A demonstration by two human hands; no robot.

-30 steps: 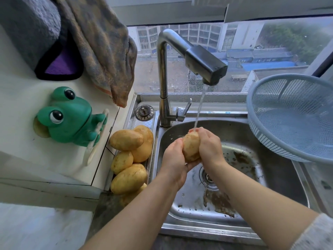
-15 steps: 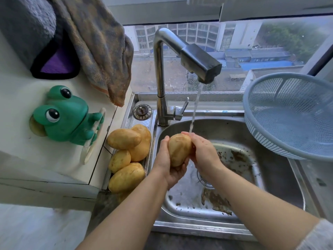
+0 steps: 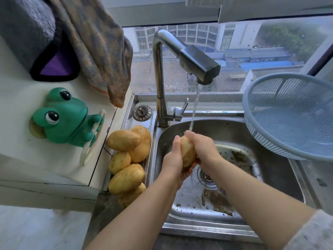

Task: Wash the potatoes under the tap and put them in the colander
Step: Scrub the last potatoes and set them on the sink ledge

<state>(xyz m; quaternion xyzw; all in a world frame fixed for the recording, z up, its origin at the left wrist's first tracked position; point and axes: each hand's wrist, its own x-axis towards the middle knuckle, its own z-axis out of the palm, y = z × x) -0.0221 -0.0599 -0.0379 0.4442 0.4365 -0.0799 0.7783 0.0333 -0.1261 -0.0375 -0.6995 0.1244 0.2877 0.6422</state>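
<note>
A yellow potato (image 3: 187,153) is held upright over the steel sink (image 3: 281,179), under the running stream from the tap (image 3: 198,62). My left hand (image 3: 173,160) cups it from the left and below. My right hand (image 3: 202,147) wraps over its top and right side, and the water lands on those fingers. Several unwashed potatoes (image 3: 127,179) lie piled on the ledge left of the sink. The blue-grey colander (image 3: 288,121) sits tilted at the right rim of the sink, with nothing visible inside it.
A green frog holder (image 3: 66,118) stands on the white counter at left. Towels (image 3: 97,47) hang above it. Dirt specks and brown residue lie around the drain (image 3: 207,177). A window runs behind the tap.
The potato has been turned between my hands under the stream. My right hand has slid over its top, covering more of it than half a second ago.
</note>
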